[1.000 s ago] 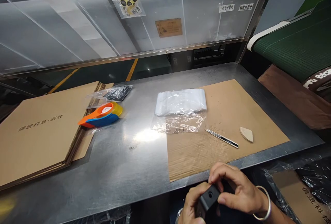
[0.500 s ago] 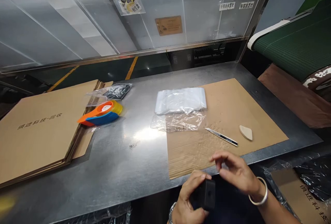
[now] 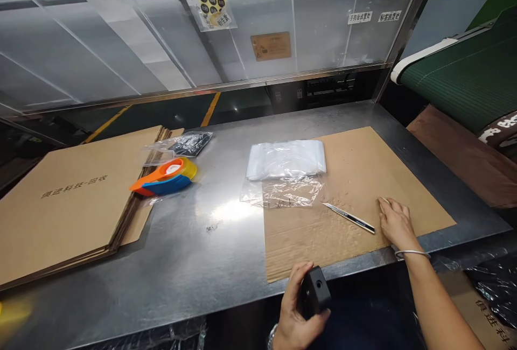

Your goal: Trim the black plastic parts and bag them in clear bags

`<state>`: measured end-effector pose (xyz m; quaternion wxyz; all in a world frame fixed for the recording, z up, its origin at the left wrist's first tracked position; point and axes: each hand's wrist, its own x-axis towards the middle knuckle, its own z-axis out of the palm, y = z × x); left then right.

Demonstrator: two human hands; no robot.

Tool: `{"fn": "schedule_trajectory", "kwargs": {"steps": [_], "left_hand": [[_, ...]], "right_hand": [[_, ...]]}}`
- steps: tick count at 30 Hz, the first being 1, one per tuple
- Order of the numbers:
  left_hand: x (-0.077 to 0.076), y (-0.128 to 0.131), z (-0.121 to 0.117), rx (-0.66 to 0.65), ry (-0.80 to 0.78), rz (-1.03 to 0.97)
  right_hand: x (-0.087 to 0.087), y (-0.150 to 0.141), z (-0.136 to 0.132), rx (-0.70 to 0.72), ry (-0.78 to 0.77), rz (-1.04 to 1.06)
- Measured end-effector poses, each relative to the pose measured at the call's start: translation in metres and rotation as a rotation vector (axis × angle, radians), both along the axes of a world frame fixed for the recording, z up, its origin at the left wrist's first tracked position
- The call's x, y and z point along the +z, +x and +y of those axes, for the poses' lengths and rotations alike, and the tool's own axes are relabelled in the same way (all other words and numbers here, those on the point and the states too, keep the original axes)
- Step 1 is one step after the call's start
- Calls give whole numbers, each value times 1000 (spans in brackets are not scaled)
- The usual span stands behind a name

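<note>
My left hand (image 3: 297, 312) is wrapped around a small black box-shaped block (image 3: 317, 289) with a round hole in its end face, held up at the table's front edge. My right hand (image 3: 398, 223) reaches onto the brown cardboard sheet (image 3: 407, 177). Its fingers are closed on a flat beige wedge-shaped piece (image 3: 385, 200), mostly covered by them. Just left of that hand, a slim utility knife (image 3: 349, 217) lies on the cardboard, its blade end pointing left. Farther back sits a stack of clear plastic bags (image 3: 286, 159) with a crinkled wrapper at its front.
An orange and blue tape dispenser (image 3: 165, 177) rests beside stacked flat cardboard (image 3: 81, 199) on the left. Behind it lies a clear bag with a black packet (image 3: 193, 144). The metal table (image 3: 194, 264) ends at a framed panel. A green conveyor belt (image 3: 464, 70) stands at right.
My right hand has moved from beside the black block out to the right and onto the beige piece. My left hand has tilted the block slightly. The view has shifted a little.
</note>
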<state>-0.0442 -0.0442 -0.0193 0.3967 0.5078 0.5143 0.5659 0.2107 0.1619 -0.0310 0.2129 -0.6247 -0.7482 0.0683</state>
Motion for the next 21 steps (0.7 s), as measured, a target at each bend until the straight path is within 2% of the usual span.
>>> {"fn": "schedule_trajectory", "kwargs": {"steps": [4,7,9,11,13,16,19,21], "left_hand": [[7,7,7,130,98,167],[11,10,12,219,208,293],[11,11,14,273,236,380],[8,11,15,315,249,478],[4,11,14,341,286,556],[0,10,11,405,320,561],[1,10,9,503,243,529],[5,9,10,513,233,552]], "right_hand": [[14,0,-1,-13,13,58],[44,-23,-29,121,-20,170],[71,-47,-58,418,-98,366],[96,-71,-85,690,-137,425],[114,-89,-104,870,-215,447],[120,-100,-115,963,-269,416],[114,-97,-116,933,-304,383],[112,-94,-116,901,-309,372]]}}
